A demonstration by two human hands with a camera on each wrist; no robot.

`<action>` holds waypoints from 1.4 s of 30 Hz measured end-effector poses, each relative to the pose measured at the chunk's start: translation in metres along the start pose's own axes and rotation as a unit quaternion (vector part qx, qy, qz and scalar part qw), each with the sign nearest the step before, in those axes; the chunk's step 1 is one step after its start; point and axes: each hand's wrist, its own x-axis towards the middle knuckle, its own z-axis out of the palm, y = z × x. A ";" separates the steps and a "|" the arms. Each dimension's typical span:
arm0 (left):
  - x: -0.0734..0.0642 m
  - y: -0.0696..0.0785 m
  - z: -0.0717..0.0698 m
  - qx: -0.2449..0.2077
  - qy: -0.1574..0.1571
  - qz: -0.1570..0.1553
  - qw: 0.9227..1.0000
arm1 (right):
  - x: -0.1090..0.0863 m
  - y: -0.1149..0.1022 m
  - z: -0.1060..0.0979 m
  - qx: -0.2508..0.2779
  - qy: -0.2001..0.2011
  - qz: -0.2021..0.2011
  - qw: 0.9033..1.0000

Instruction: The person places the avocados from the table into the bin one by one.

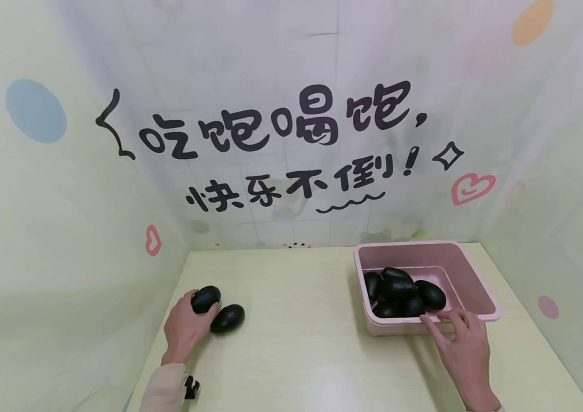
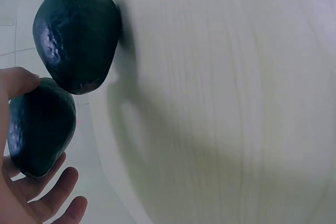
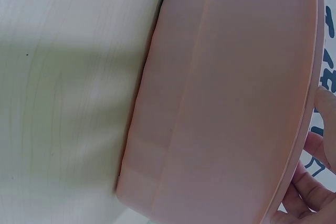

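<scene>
My left hand grips a dark, glossy avocado at the left of the table, its thumb on one side and fingers on the other. Just right of it lies a second avocado; in the left wrist view this loose avocado appears above the held avocado. At the right stands a pink plastic bin with several avocados heaped toward its left side. My right hand rests on the bin's near rim, fingertips over the edge. In the right wrist view, the bin's outer wall fills the middle.
A pale wood-grain table spans the area between the hands. Printed fabric with large black lettering hangs behind it, and pale walls rise on both sides. A small black device sits at the left wrist.
</scene>
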 end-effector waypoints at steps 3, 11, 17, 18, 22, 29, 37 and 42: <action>0.002 0.003 -0.001 -0.001 0.001 0.005 1.000 | 0.001 -0.001 0.000 0.001 0.002 0.000 1.000; 0.002 0.012 -0.001 0.004 0.009 0.019 1.000 | 0.000 0.000 0.000 -0.007 -0.001 0.003 1.000; 0.004 0.020 0.000 0.003 0.012 0.033 0.999 | -0.001 0.001 0.000 -0.008 -0.002 0.005 1.000; 0.005 0.021 0.001 0.004 0.013 0.038 0.999 | -0.001 0.001 0.000 -0.007 -0.002 0.005 1.000; 0.007 0.027 0.001 0.008 0.016 0.049 0.999 | -0.001 0.001 -0.001 -0.004 -0.001 0.008 1.000; 0.010 0.041 0.000 0.015 0.029 0.068 0.997 | -0.002 0.001 0.000 -0.004 0.003 0.000 1.000; 0.013 0.059 0.000 0.014 0.039 0.099 0.994 | 0.000 0.002 0.001 -0.002 0.007 -0.009 1.000; 0.014 0.069 0.001 0.011 0.046 0.112 0.993 | -0.001 0.001 0.000 0.002 0.000 0.000 1.000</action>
